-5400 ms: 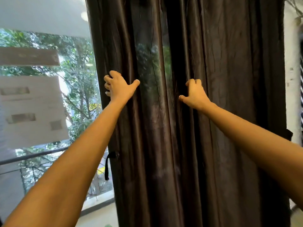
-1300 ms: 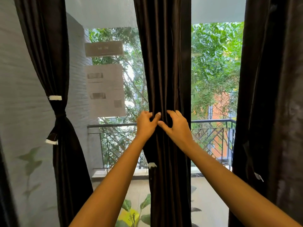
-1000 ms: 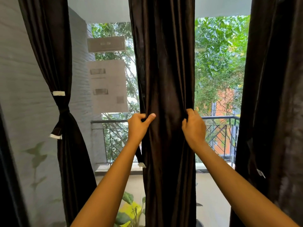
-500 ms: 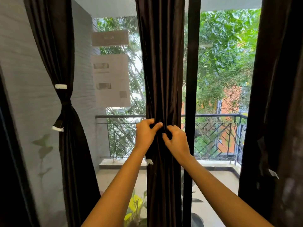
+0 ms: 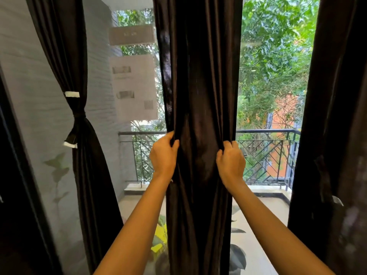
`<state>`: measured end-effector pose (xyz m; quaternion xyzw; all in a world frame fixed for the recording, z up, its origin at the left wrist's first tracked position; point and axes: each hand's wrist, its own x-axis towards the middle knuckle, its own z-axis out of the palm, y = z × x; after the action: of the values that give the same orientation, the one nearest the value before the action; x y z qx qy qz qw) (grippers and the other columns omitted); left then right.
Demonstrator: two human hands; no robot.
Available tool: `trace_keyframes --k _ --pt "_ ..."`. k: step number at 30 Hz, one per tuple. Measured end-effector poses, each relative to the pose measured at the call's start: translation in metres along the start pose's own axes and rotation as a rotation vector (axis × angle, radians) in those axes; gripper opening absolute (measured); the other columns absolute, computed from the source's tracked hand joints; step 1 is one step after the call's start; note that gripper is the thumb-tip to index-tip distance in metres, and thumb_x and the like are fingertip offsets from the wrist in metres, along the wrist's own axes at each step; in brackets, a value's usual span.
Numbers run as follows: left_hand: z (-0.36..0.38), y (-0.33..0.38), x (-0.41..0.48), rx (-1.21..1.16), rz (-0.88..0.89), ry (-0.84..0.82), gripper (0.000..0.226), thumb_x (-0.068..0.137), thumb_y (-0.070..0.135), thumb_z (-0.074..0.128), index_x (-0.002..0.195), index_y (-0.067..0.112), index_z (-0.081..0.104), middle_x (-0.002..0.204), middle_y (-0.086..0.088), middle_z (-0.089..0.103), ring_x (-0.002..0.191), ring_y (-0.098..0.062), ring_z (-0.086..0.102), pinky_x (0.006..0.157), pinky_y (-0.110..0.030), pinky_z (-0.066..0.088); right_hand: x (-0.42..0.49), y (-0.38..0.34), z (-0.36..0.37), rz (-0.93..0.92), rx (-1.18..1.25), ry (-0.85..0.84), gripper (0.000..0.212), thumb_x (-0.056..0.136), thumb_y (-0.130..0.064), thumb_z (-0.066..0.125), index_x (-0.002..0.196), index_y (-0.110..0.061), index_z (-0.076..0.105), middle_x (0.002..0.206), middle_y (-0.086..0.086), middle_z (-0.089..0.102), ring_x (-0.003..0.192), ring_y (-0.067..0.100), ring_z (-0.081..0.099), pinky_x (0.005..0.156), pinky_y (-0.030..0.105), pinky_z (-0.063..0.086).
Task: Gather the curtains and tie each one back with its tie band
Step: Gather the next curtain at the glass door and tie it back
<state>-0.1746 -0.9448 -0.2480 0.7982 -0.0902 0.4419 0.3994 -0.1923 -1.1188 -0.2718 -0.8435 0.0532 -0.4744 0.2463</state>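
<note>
Your left hand (image 5: 163, 155) and right hand (image 5: 231, 161) each clutch an edge of the middle curtain (image 5: 198, 86), fingers curled into the cloth at railing height, the left on its left edge and the right on its right edge, with the fabric bunched into deep folds between them. The curtain is a dark brown, slightly glossy cloth that hangs straight down the centre of the glass in long vertical pleats. To your left, the left curtain (image 5: 65, 46) of the same material is drawn in at the waist by a dark tie band (image 5: 78, 116) and flares out again below it; a small white tag (image 5: 72, 94) shows above the band. To your right, the right curtain (image 5: 337, 116) hangs loose in a broad dark mass. Two pale sheets of paper (image 5: 135, 88) are stuck on the glass. Beyond it you see a grey ribbed wall (image 5: 29, 86), a black metal railing (image 5: 268, 132) with diagonal bars, a pale balcony floor (image 5: 264, 211), green and yellow plant leaves (image 5: 158, 235) low down, and leafy trees (image 5: 274, 46).
</note>
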Motion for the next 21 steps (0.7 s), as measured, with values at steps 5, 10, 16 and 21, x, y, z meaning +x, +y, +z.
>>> trace_keyframes --k 5,10,16,21 --pt "0.002 0.012 -0.01 0.035 -0.013 0.049 0.04 0.088 0.021 0.066 0.113 0.013 0.036 0.059 0.0 0.055 0.051 -0.017 0.054 0.044 -0.032 0.041 -0.012 -0.007 0.006 -0.185 -0.006 -0.072 0.019 0.083 0.003 0.056 0.102 0.003 0.06 0.093 0.018 0.055 0.076 0.036 0.057 0.052 0.036 0.044" --pt "0.011 0.025 -0.016 -0.015 -0.009 0.02 0.038 0.087 0.018 0.065 0.109 0.015 0.034 0.066 0.002 0.06 0.056 -0.017 0.06 0.05 -0.036 0.05 -0.022 -0.024 0.005 -0.269 0.176 -0.142 0.021 0.085 -0.002 0.056 0.106 0.001 0.059 0.097 0.014 0.053 0.081 0.03 0.056 0.064 0.033 0.046" --pt "0.011 0.032 -0.022 -0.091 0.011 -0.075 0.03 0.083 0.018 0.07 0.106 0.011 0.053 0.082 0.001 0.065 0.071 -0.015 0.062 0.062 -0.029 0.052 -0.026 -0.02 0.003 -0.238 0.34 -0.167 0.024 0.083 -0.002 0.061 0.107 0.0 0.061 0.096 0.011 0.053 0.082 0.022 0.056 0.069 0.011 0.034" --pt "0.01 0.033 -0.024 -0.172 0.053 -0.196 0.025 0.086 0.016 0.068 0.108 0.01 0.06 0.094 -0.002 0.069 0.082 -0.009 0.063 0.073 -0.022 0.052 -0.027 -0.014 -0.005 -0.21 0.422 -0.136 0.027 0.081 -0.003 0.066 0.108 -0.004 0.067 0.092 0.008 0.059 0.079 0.015 0.056 0.071 0.005 0.037"
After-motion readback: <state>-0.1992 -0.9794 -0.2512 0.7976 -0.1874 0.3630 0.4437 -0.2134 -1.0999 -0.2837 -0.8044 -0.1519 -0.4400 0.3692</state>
